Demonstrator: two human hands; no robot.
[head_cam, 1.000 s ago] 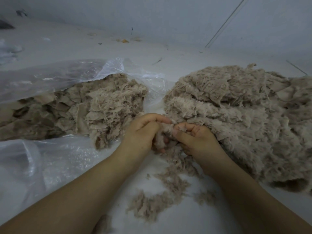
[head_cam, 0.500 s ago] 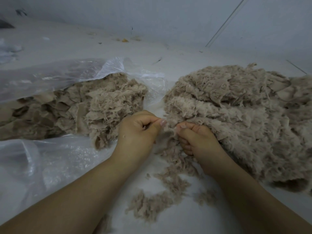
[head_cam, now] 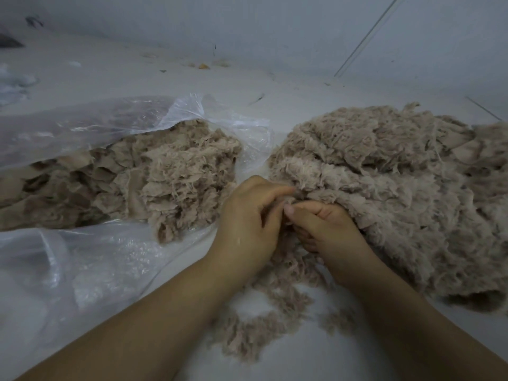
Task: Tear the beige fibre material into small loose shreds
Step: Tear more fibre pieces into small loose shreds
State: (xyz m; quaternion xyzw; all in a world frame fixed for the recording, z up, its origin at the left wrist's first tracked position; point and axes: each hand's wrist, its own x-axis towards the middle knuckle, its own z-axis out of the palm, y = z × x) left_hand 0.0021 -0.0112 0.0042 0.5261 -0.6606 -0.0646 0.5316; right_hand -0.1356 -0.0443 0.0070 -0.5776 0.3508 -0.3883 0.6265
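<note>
Two heaps of beige fibre material take up most of the view. The larger heap [head_cam: 390,193] sits to the right, fluffy and stringy, lying straight on the pale surface; I judge it to be the working stock, kept hard against the hands so that tufts can be drawn off without reaching. The second heap [head_cam: 143,177] lies to the left inside a clear plastic bag [head_cam: 82,127], whose mouth gapes toward the middle; its pieces look flatter and more sheet-like, so it is probably the supply not yet worked, though that is only a guess.

Both forearms come up from the bottom edge and meet at the near edge of the right heap. The left hand [head_cam: 247,218] has its fingers curled, thumb and forefinger pinching a tuft at the heap's edge. The right hand [head_cam: 327,226] is curled too, its fingertips nipping the same tuft just beside the left's, the two hands touching. Held so close, they are set to pull apart and part the fibres over a short span, which should give small pieces.

Below the hands a thin scatter of loose shreds [head_cam: 264,306] lies on the surface, well short of either heap in bulk.

Whether that surface [head_cam: 316,361] is a floor or a tabletop I cannot tell; it is pale grey-white, with specks of litter near the plain wall [head_cam: 247,23] behind.
</note>
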